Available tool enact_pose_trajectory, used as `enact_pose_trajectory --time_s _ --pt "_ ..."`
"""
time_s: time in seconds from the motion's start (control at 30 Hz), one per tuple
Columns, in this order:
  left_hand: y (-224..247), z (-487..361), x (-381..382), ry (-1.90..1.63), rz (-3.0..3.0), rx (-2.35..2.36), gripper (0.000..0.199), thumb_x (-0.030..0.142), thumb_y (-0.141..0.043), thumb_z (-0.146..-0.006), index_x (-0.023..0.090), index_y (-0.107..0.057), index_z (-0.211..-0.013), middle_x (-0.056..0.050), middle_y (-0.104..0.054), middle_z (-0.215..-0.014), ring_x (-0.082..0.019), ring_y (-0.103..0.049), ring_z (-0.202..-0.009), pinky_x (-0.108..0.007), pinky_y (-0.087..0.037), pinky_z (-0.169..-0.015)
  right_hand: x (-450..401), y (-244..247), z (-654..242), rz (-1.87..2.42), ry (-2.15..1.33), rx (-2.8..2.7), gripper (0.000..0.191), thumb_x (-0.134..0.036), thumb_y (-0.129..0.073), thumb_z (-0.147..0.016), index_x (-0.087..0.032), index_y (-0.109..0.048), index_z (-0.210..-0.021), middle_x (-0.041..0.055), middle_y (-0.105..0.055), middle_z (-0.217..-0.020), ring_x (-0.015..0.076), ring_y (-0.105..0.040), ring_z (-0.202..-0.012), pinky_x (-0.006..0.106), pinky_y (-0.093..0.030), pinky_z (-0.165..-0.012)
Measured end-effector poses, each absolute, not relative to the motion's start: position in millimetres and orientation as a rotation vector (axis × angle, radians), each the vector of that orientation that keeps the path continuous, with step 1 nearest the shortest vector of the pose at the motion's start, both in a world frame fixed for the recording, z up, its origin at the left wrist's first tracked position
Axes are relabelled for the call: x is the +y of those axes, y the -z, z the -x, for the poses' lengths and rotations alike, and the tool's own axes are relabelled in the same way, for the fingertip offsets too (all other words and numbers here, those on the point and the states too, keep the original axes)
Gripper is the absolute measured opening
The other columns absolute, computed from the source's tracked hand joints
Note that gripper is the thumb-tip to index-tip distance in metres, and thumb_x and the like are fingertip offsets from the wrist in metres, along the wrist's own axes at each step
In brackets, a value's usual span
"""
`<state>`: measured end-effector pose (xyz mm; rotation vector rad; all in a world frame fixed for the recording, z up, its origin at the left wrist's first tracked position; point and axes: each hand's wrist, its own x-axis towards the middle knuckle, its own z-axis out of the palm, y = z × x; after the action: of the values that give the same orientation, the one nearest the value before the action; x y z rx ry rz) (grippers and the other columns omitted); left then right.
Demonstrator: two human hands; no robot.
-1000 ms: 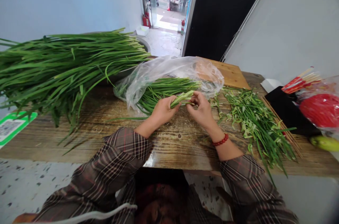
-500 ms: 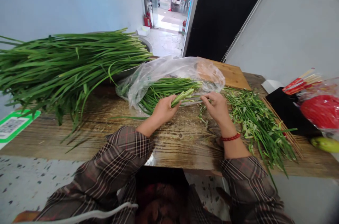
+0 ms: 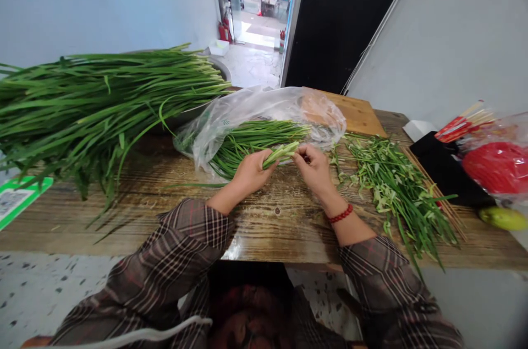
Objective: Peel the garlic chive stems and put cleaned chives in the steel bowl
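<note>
My left hand (image 3: pixel 251 174) is closed around a small bunch of garlic chives (image 3: pixel 282 154), whose pale stem ends point right. At those ends, my right hand (image 3: pixel 315 170) has thumb and fingers pinched together; the exact strand between them is hard to make out. Just behind both hands, more garlic chives (image 3: pixel 256 137) lie on an opened clear plastic bag (image 3: pixel 202 137). Right of my right hand spreads a loose heap of chive leaves and trimmings (image 3: pixel 398 189).
A big stack of long chives (image 3: pixel 111 93) rests on a metal basin at left, overhanging the wooden table (image 3: pixel 272 228). Behind the bag lies a wooden board (image 3: pixel 358 112). On the right are a black box (image 3: pixel 447 173), thin sticks, a red bundle in plastic (image 3: pixel 495 167) and a yellow-green fruit (image 3: pixel 504 218).
My right hand has come left, from beside the trimmings to the stem ends of the bunch. The left hand keeps its hold. The whole view has shifted slightly.
</note>
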<state>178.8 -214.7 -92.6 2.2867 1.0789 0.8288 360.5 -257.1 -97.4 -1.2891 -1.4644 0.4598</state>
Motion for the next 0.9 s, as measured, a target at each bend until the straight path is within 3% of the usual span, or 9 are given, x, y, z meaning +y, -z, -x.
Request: enact_pose_trajectory --time_s 0.13,0.27,0.4,0.5,0.57,0.6,0.77,0.9 --pt "92.7 -178.3 -214.3 -0.846 -2.283 1.078 0.023 0.034 -0.05 -0.09 0.017 -0.059 -0.079 -0.003 -0.063 -0.074 -0.017 -0.056 -0.069 -0.026 -0.041 -0.064 -251.3 102.8 -367.2 1.3 -0.646 -1.133 0.028 -0.044 -0.058 -0.084 -0.017 -0.057 -0.073 -0.0042 -0.048 -0.063 0.0104 -0.042 -0.059 0.025 -0.035 -0.06" --pt "93.7 -177.7 -213.1 -0.883 -2.268 1.087 0.023 0.033 -0.051 -0.089 0.015 -0.062 -0.08 -0.004 -0.065 -0.075 -0.018 -0.059 -0.07 -0.028 -0.044 -0.066 -250.2 96.0 -396.6 1.329 -0.491 -1.009 0.038 -0.052 -0.054 -0.085 -0.018 -0.056 -0.067 -0.0041 -0.048 -0.058 0.0108 -0.042 -0.056 0.025 -0.035 -0.058" --pt "91.9 -176.6 -210.7 -1.084 -2.13 1.101 0.023 0.036 -0.055 -0.088 0.015 -0.065 -0.088 -0.004 -0.069 -0.081 -0.019 -0.063 -0.076 -0.029 -0.048 -0.072 -253.1 90.2 -424.9 1.522 -0.185 -1.223 0.046 -0.052 -0.05 -0.089 -0.02 -0.055 -0.057 -0.0015 -0.05 -0.053 0.0147 -0.048 -0.058 0.028 -0.039 -0.063" --pt "87.5 -175.0 -209.8 -1.275 -1.981 1.115 0.028 0.038 -0.063 -0.083 0.014 -0.066 -0.097 -0.006 -0.072 -0.091 -0.02 -0.065 -0.084 -0.03 -0.05 -0.078 -253.9 94.8 -436.9 1.698 0.135 -1.497 0.022 -0.042 -0.064 -0.081 -0.02 -0.07 -0.082 0.007 -0.068 -0.087 0.0237 -0.058 -0.087 0.036 -0.043 -0.081" --pt "83.8 -173.5 -210.3 -1.356 -1.94 1.145 0.026 0.037 -0.062 -0.084 0.014 -0.067 -0.096 -0.005 -0.073 -0.091 -0.02 -0.065 -0.083 -0.03 -0.05 -0.078 -252.5 100.8 -440.1 1.746 0.263 -1.601 0.033 -0.036 -0.067 -0.079 -0.022 -0.069 -0.108 0.012 -0.064 -0.118 0.029 -0.055 -0.107 0.042 -0.041 -0.091" --pt "82.1 -172.7 -210.7 -1.396 -1.935 1.161 0.025 0.037 -0.06 -0.085 0.014 -0.067 -0.094 -0.005 -0.072 -0.089 -0.019 -0.065 -0.082 -0.029 -0.05 -0.077 -251.1 103.9 -440.4 1.752 0.279 -1.628 0.034 -0.035 -0.066 -0.081 -0.023 -0.067 -0.113 0.0125 -0.063 -0.123 0.0296 -0.054 -0.111 0.043 -0.041 -0.093" --pt "79.0 -168.7 -210.6 -1.564 -1.945 1.23 0.029 0.041 -0.055 -0.09 0.015 -0.064 -0.082 -0.002 -0.065 -0.071 -0.014 -0.057 -0.067 -0.025 -0.046 -0.066 -236.7 112.3 -428.0 1.692 0.176 -1.8 0.022 -0.032 -0.053 -0.092 -0.022 -0.072 -0.096 0.0085 -0.071 -0.101 0.0258 -0.059 -0.099 0.042 -0.041 -0.093" --pt "81.5 -166.2 -207.7 -1.617 -1.956 1.249 0.028 0.041 -0.056 -0.09 0.016 -0.061 -0.079 0.0 -0.06 -0.066 -0.014 -0.054 -0.063 -0.026 -0.044 -0.062 -222.5 111.7 -409.8 1.708 0.171 -1.983 0.021 -0.031 -0.055 -0.092 -0.024 -0.075 -0.094 0.0071 -0.071 -0.1 0.027 -0.056 -0.097 0.042 -0.04 -0.089"
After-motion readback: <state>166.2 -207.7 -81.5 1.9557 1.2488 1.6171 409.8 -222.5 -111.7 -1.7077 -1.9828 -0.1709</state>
